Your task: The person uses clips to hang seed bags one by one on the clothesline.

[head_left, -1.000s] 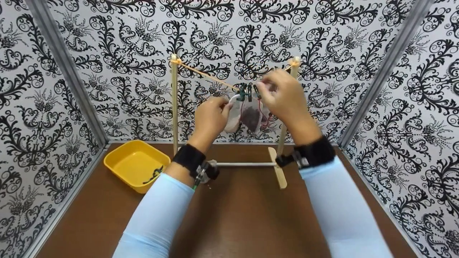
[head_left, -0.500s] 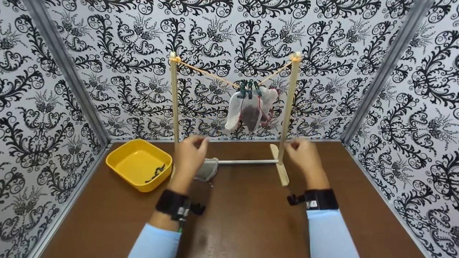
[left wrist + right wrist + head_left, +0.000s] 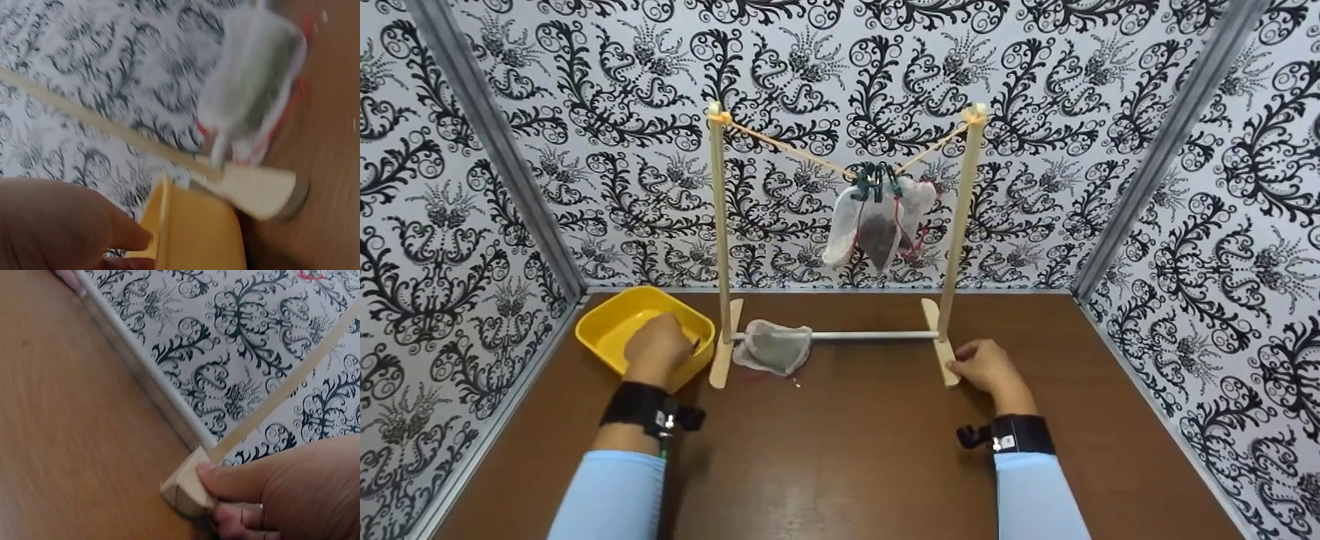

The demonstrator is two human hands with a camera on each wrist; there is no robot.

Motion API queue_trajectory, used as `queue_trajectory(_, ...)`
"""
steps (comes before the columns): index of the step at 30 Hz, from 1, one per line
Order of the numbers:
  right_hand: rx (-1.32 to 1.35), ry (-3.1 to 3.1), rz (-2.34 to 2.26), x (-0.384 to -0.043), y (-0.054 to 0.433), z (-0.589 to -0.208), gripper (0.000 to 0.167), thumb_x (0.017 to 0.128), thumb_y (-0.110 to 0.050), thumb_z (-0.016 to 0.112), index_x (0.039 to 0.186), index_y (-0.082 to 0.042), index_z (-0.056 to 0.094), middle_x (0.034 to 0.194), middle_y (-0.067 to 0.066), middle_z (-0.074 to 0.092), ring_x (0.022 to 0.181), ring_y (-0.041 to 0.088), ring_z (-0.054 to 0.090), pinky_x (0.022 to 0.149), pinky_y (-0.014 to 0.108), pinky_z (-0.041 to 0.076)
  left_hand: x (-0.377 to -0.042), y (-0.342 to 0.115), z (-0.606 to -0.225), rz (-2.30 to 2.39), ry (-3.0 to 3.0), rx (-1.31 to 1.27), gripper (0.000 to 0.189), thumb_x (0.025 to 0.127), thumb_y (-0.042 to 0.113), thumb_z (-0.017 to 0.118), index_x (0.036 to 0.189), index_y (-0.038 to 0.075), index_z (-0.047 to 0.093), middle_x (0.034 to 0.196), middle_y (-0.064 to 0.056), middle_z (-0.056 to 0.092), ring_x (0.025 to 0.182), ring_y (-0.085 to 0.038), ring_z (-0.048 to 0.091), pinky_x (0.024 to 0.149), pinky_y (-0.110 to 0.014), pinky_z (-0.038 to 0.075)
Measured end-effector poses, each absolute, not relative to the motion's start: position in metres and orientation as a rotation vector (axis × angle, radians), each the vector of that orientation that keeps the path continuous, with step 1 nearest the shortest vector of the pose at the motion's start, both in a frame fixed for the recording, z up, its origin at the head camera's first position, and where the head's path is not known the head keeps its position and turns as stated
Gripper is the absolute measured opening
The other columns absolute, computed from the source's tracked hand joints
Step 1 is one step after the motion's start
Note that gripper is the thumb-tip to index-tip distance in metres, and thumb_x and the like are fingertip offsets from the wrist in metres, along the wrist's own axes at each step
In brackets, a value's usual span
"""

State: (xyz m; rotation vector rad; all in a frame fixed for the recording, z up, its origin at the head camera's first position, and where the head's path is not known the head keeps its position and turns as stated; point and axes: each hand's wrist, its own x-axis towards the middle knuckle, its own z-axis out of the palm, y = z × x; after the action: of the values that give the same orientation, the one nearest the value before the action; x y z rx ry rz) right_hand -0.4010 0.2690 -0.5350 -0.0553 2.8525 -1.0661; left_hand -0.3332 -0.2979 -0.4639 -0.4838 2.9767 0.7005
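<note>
In the head view my left hand (image 3: 657,351) reaches down inside the yellow basin (image 3: 598,319), a dark clip (image 3: 695,345) showing beside its fingertips. The left wrist view has the thumb just inside the basin's wall (image 3: 197,230); I cannot tell whether the fingers hold the clip. My right hand (image 3: 991,369) pinches the front end of the rack's right wooden foot (image 3: 191,486), thumb on top and fingers at its side. White see-through pouches (image 3: 846,225) with red strings and dark filling hang bunched under dark green clips (image 3: 877,178) on the sagging orange cord (image 3: 787,148).
Another white pouch (image 3: 772,349) with greenish filling lies against the rack's low white bar (image 3: 870,335), near the left foot (image 3: 721,366). Two wooden posts (image 3: 720,225) hold up the cord. Patterned walls (image 3: 1200,225) enclose the brown table (image 3: 840,450) at back and sides.
Both hands have come down from the hanging pouches and clips. The left has moved left into the basin; the right has dropped to the rack's right foot. The hung pouches stay on the cord.
</note>
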Motion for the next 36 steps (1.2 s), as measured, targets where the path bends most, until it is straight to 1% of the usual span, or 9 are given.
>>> queue_trajectory(2, -0.082, 2.86, -1.082, -0.4, 0.269, -0.535, 0.041, 0.101, -0.024, 0.084, 0.126, 0.008, 0.076, 0.122, 0.027, 0.079, 0.114, 0.041, 0.074, 0.105, 0.055, 0.062, -0.335, -0.306, -0.467, 0.619, 2.96, -0.395, 0.02, 0.09, 0.009, 0.065, 0.107, 0.001, 0.072, 0.113, -0.024, 0.075, 0.094, -0.038, 0.069, 0.078, -0.05, 0.059)
queue_trajectory(5, -0.111, 2.879, -1.09, -0.398, 0.27, -0.537, 0.039, 0.1, -0.023, 0.085, 0.12, 0.009, 0.077, 0.111, 0.024, 0.079, 0.104, 0.035, 0.074, 0.092, 0.045, 0.063, -0.337, -0.312, -0.469, 0.59, 2.909, -0.202, 0.041, 0.087, -0.002, 0.06, 0.125, -0.004, 0.076, 0.123, -0.027, 0.077, 0.102, -0.04, 0.07, 0.09, -0.053, 0.063)
queue_trajectory(8, -0.113, 2.878, -1.096, -0.398, 0.27, -0.539, 0.037, 0.1, -0.023, 0.085, 0.118, 0.009, 0.077, 0.105, 0.021, 0.079, 0.098, 0.031, 0.074, 0.085, 0.04, 0.062, -0.34, -0.313, -0.468, 0.591, 2.859, -0.065, 0.054, 0.086, -0.007, 0.064, 0.139, -0.003, 0.075, 0.133, -0.027, 0.078, 0.11, -0.04, 0.072, 0.103, -0.054, 0.063)
queue_trajectory(9, -0.114, 2.875, -1.098, -0.398, 0.271, -0.54, 0.038, 0.1, -0.024, 0.086, 0.117, 0.008, 0.078, 0.105, 0.02, 0.079, 0.098, 0.031, 0.074, 0.086, 0.04, 0.062, -0.341, -0.313, -0.467, 0.592, 2.858, -0.044, 0.054, 0.086, -0.008, 0.067, 0.139, -0.002, 0.076, 0.132, -0.026, 0.079, 0.11, -0.039, 0.073, 0.104, -0.054, 0.063)
queue_trajectory(15, -0.188, 2.874, -1.113, -0.403, 0.273, -0.542, 0.04, 0.097, -0.03, 0.086, 0.113, 0.006, 0.079, 0.1, 0.018, 0.079, 0.094, 0.029, 0.074, 0.09, 0.044, 0.063, -0.342, -0.313, -0.463, 0.629, 2.891, -0.09, 0.016, 0.093, -0.003, 0.074, 0.105, 0.001, 0.084, 0.099, -0.016, 0.08, 0.088, -0.031, 0.068, 0.083, -0.044, 0.06)
queue_trajectory(18, -0.191, 2.877, -1.108, -0.403, 0.273, -0.542, 0.039, 0.098, -0.029, 0.085, 0.113, 0.007, 0.079, 0.1, 0.019, 0.079, 0.094, 0.029, 0.073, 0.089, 0.043, 0.062, -0.347, -0.314, -0.467, 0.62, 2.885, -0.098, 0.009, 0.094, 0.0, 0.074, 0.096, 0.003, 0.082, 0.091, -0.012, 0.077, 0.082, -0.029, 0.066, 0.078, -0.04, 0.057)
queue_trajectory(24, -0.12, 2.882, -1.086, -0.401, 0.272, -0.541, 0.04, 0.1, -0.027, 0.086, 0.117, 0.008, 0.079, 0.107, 0.021, 0.079, 0.1, 0.033, 0.075, 0.091, 0.045, 0.063, -0.362, -0.323, -0.48, 0.619, 2.889, -0.127, 0.007, 0.09, 0.001, 0.074, 0.084, 0.004, 0.077, 0.083, -0.01, 0.071, 0.077, -0.028, 0.063, 0.072, -0.038, 0.053)
queue_trajectory(31, -0.132, 2.877, -1.09, -0.401, 0.274, -0.543, 0.038, 0.098, -0.027, 0.085, 0.115, 0.006, 0.079, 0.103, 0.018, 0.079, 0.096, 0.028, 0.073, 0.091, 0.045, 0.063, -0.362, -0.331, -0.488, 0.699, 2.868, -0.203, 0.03, 0.088, 0.002, 0.072, 0.065, 0.014, 0.059, 0.067, -0.001, 0.051, 0.066, -0.022, 0.051, 0.059, -0.03, 0.042)
queue_trajectory(36, -0.127, 2.867, -1.104, -0.397, 0.273, -0.54, 0.038, 0.1, -0.024, 0.083, 0.118, 0.009, 0.078, 0.108, 0.021, 0.078, 0.103, 0.034, 0.074, 0.094, 0.047, 0.062, -0.354, -0.331, -0.472, 0.625, 2.749, -0.235, 0.015, 0.088, 0.003, 0.077, 0.075, 0.006, 0.072, 0.075, -0.005, 0.057, 0.074, -0.025, 0.055, 0.065, -0.029, 0.046)
